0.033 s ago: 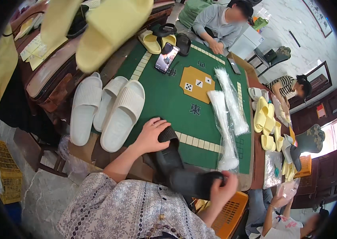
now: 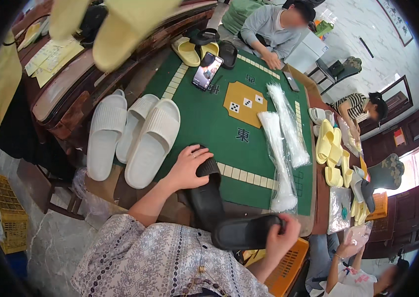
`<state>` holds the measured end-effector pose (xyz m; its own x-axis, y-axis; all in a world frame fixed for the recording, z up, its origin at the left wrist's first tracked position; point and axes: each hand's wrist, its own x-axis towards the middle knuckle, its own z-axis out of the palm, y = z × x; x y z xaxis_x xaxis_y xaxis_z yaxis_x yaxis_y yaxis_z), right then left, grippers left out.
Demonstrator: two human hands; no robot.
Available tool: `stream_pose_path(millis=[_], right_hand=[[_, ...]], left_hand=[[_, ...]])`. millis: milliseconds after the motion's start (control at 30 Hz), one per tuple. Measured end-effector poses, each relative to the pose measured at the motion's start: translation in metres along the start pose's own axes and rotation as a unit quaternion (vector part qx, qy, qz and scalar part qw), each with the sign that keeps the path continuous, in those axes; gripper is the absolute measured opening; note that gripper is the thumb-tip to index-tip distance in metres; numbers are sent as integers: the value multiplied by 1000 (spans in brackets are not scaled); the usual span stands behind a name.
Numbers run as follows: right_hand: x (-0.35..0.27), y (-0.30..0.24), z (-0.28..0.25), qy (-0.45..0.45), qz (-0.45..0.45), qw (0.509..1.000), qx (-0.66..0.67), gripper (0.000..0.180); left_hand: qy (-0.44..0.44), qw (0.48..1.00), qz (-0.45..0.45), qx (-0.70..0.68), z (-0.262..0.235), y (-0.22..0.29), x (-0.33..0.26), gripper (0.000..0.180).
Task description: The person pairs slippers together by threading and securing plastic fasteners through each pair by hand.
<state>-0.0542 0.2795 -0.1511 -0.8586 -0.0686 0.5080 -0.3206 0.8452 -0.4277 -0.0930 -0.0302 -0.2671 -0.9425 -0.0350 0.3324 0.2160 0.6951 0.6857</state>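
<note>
My left hand (image 2: pixel 188 171) is wrapped over the strap end of a black slide slipper (image 2: pixel 206 200), which lies at the near edge of the table. Its sole end points down toward my lap. My right hand (image 2: pixel 281 236) grips a second black slipper (image 2: pixel 241 232) by its right end. That slipper lies sideways in front of me, and its left end is close to the first one. Left of my left hand stand a large white slide slipper (image 2: pixel 152 143), another white slipper (image 2: pixel 140 119) partly behind it, and a third white slipper (image 2: pixel 105 138).
A phone (image 2: pixel 207 72) leans on slippers on the green mat (image 2: pixel 204 116). Bundles of white ties (image 2: pixel 279 173) lie to the right. Blurred yellow slippers (image 2: pixel 125 34) loom at upper left. An orange basket (image 2: pixel 288 270) stands below right. Several people sit around the table.
The black slipper in my right hand has turned flatter and shows more of its footbed. My left hand has hardly moved. The large yellow slippers at upper left have shifted up.
</note>
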Motion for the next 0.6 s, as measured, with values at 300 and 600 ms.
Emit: stream_pose_path(millis=[300,600], right_hand=[[30,8,14,15,-176,984,27,20],[55,0,123,-122,-234,951,159,18]], left_hand=[[-29,995,92,3,15,2,-2,53],[61,992,96,-63,26,2,-1,45]])
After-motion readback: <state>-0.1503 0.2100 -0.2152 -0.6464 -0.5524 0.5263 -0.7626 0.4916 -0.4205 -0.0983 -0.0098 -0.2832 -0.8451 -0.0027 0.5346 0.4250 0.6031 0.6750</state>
